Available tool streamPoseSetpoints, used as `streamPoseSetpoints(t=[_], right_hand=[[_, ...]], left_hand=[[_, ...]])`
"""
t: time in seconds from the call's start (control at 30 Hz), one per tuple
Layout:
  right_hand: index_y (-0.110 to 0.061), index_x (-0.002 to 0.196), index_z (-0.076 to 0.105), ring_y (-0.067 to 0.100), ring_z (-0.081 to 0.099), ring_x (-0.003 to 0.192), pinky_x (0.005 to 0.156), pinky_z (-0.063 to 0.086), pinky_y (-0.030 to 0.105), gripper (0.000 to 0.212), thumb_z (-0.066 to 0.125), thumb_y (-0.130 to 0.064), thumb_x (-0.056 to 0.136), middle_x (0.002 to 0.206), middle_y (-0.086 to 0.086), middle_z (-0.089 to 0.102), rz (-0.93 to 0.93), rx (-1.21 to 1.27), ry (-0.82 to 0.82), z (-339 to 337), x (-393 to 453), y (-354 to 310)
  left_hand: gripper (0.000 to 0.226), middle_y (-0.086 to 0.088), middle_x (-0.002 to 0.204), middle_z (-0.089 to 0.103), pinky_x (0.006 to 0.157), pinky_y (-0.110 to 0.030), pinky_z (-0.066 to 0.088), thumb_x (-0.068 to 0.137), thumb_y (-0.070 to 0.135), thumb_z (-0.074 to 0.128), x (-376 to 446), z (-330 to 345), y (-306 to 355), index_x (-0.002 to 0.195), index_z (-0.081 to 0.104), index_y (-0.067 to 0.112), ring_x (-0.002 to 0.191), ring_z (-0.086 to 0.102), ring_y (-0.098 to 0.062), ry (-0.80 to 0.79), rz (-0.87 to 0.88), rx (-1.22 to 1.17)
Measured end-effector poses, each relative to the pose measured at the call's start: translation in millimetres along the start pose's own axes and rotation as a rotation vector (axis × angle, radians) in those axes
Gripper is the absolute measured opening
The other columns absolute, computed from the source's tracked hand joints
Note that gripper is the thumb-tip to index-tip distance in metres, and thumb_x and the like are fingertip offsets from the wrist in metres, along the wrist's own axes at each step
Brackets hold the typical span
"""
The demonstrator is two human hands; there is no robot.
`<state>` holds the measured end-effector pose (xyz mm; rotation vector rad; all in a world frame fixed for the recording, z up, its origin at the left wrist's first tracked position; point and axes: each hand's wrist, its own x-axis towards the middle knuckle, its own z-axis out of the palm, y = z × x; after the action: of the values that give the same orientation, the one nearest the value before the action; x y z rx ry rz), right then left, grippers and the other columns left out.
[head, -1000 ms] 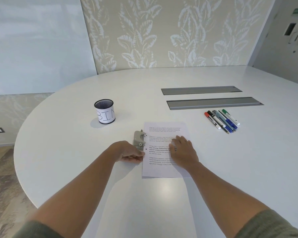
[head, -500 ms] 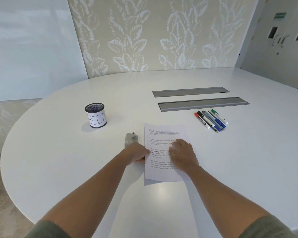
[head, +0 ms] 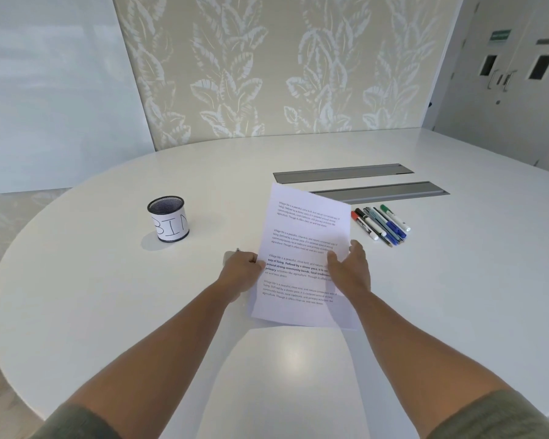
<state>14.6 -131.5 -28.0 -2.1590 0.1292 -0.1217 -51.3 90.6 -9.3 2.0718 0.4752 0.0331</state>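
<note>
Sheet (head: 303,236) held tilted above table (head: 108,296): left hand (head: 240,270) pinches its left edge, right hand (head: 351,269) grasps its right edge.

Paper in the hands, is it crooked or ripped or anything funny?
The paper sits askew, held up between the left hand and right hand, but no tear or crease shows. The pens lie in a tidy row and the cup stands upright. Nothing spilled.
</note>
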Motion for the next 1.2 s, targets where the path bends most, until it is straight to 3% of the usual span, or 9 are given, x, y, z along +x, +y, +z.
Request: streamPoseSetpoints(t=[0.1,0.23,0.33,0.53,0.67,0.8,0.93,1.07,1.2], right_hand=[[-0.015,0.148,0.029,0.028,0.057,0.119,0.094,0.047,0.039,0.066,0.057,-0.031,0.09,0.138,0.007,0.054,0.089,0.167,-0.011,-4.0,5.6,-6.8],[-0.013,0.136,0.046,0.022,0.063,0.099,0.086,0.05,0.035,0.054,0.066,-0.019,0.087,0.109,0.002,0.065,0.136,0.378,-0.056,-8.8,11.7,-8.1],[-0.012,0.114,0.059,0.024,0.066,0.096,0.086,0.055,0.039,0.029,0.067,-0.015,0.087,0.106,0.004,0.069,0.114,0.456,-0.068,-13.0,14.1,-13.5],[-0.011,0.11,0.053,0.024,0.064,0.094,0.067,0.049,0.029,0.019,0.054,-0.013,0.091,0.102,0.003,0.064,-0.046,0.431,0.007,-15.7,16.6,-46.6],[-0.013,0.107,0.047,0.013,0.058,0.082,0.062,0.043,0.021,0.018,0.056,-0.011,0.092,0.088,-0.01,0.057,-0.216,0.4,0.092,-22.2,14.7,-73.5],[-0.008,0.106,0.046,0.022,0.057,0.081,0.069,0.043,0.028,0.02,0.059,-0.014,0.092,0.085,-0.003,0.057,-0.316,0.352,0.198,-30.7,12.9,-98.4],[-0.008,0.099,0.043,0.026,0.055,0.076,0.065,0.039,0.027,0.017,0.057,-0.016,0.092,0.079,-0.002,0.056,-0.36,0.319,0.242,-35.3,11.7,-107.4],[-0.006,0.111,0.045,0.023,0.053,0.078,0.068,0.041,0.027,0.022,0.056,-0.013,0.093,0.085,-0.004,0.055,-0.314,0.238,0.181,-30.3,7.3,-94.3],[-0.008,0.117,0.043,0.032,0.06,0.095,0.078,0.051,0.036,0.027,0.053,-0.012,0.092,0.11,0.012,0.062,-0.179,0.049,-0.005,-13.7,1.1,-52.5]], left_hand=[[0.031,-0.009,0.076,0.052,0.058,-0.026,0.034,0.092,0.023,0.054,3.1,-5.7,2.0,0.081,0.059,-0.005,0.064,0.042,-0.021,0.004,0.022,-0.002],[0.026,-0.01,0.084,0.068,0.063,-0.036,0.057,0.093,0.026,0.055,6.3,-14.0,6.0,0.087,0.065,0.003,0.073,0.063,-0.03,0.014,0.028,-0.058],[0.02,-0.001,0.078,0.065,0.054,-0.024,0.049,0.094,0.023,0.056,7.2,-19.2,14.7,0.077,0.062,0.016,0.067,0.06,-0.021,0.043,0.062,-0.032],[0.014,0.003,0.082,0.067,0.072,-0.032,0.051,0.088,0.021,0.066,15.7,-24.8,39.0,0.076,0.057,0.021,0.079,0.063,-0.019,0.11,0.128,0.008],[0.015,0.003,0.096,0.069,0.075,-0.035,0.056,0.084,0.015,0.067,18.3,-28.3,62.2,0.096,0.059,0.019,0.089,0.066,-0.018,0.208,0.201,-0.054],[0.019,0.0,0.1,0.067,0.059,-0.026,0.045,0.086,0.012,0.061,19.6,-27.3,79.4,0.105,0.058,0.015,0.086,0.063,-0.02,0.269,0.258,-0.151],[0.022,0.0,0.104,0.064,0.056,-0.02,0.041,0.09,0.01,0.054,19.6,-21.9,85.2,0.111,0.057,0.014,0.085,0.059,-0.019,0.254,0.3,-0.172],[0.025,-0.001,0.11,0.066,0.059,-0.02,0.042,0.09,0.012,0.056,21.0,-12.3,70.8,0.115,0.059,0.015,0.09,0.06,-0.019,0.2,0.267,-0.146],[0.034,0.0,0.119,0.067,0.078,-0.024,0.04,0.089,0.013,0.056,17.9,1.5,40.1,0.122,0.062,0.018,0.103,0.06,-0.021,0.132,0.199,-0.004]])
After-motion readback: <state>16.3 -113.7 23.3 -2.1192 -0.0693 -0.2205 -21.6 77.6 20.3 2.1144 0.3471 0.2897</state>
